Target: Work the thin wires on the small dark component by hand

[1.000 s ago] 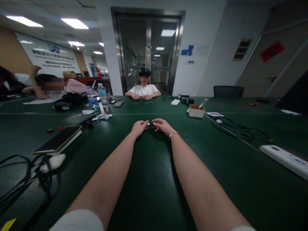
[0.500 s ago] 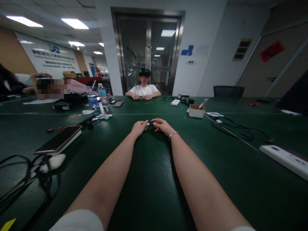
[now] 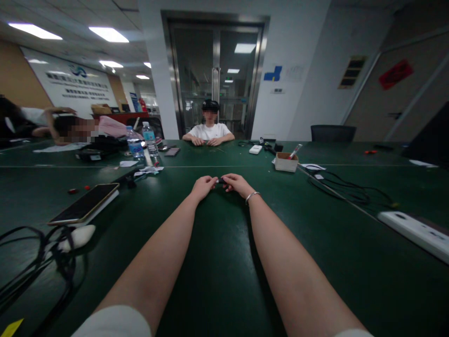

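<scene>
My left hand (image 3: 204, 187) and my right hand (image 3: 239, 185) meet at the middle of the dark green table (image 3: 224, 262), both arms stretched out. Between their fingertips is a small dark object with a shiny, silvery part (image 3: 220, 181), too small to name. My left fingers pinch its left end and my right fingers its right end. The fingers hide most of it. A metal bangle (image 3: 251, 196) circles my right wrist.
A phone (image 3: 86, 204) on a white block, a white mouse (image 3: 79, 236) and black cables (image 3: 61, 262) lie left. Water bottles (image 3: 149, 138) stand further back. A small box (image 3: 286, 162) and a power strip (image 3: 414, 231) are right. A person (image 3: 209, 128) sits opposite.
Almost nothing differs. Both hands stay at the same spot, with the small object still between the fingertips; its silvery part shows slightly differently.
</scene>
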`<move>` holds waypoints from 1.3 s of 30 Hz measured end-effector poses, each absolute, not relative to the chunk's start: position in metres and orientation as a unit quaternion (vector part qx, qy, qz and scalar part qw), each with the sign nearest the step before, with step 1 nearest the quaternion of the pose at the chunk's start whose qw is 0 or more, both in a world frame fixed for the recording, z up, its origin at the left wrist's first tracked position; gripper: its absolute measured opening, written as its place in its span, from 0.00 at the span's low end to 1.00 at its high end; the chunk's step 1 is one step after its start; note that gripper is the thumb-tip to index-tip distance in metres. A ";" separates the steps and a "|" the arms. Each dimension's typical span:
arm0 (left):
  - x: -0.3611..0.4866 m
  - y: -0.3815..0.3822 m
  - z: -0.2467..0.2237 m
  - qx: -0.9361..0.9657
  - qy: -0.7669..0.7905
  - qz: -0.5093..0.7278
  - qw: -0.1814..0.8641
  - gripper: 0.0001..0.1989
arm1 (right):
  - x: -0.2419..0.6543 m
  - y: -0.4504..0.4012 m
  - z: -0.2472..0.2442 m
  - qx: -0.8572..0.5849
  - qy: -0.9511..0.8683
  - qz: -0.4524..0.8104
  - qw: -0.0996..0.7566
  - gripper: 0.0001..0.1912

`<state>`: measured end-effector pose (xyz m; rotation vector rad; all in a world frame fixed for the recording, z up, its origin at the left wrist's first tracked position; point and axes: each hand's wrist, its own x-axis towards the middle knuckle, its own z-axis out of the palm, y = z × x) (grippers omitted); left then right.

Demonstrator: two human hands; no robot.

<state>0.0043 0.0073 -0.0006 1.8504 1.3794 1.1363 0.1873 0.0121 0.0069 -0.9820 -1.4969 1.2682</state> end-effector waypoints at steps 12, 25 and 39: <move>0.004 0.008 -0.002 0.687 0.514 0.429 0.283 0.16 | 0.187 0.011 0.008 -0.409 -0.604 0.511 0.455 0.07; 0.005 0.006 -0.001 0.693 0.485 0.465 0.263 0.12 | 0.186 0.013 0.007 -0.407 -0.601 0.516 0.455 0.07; 0.005 0.002 0.005 0.706 0.533 0.394 0.250 0.22 | 0.187 0.009 0.010 -0.395 -0.607 0.522 0.450 0.06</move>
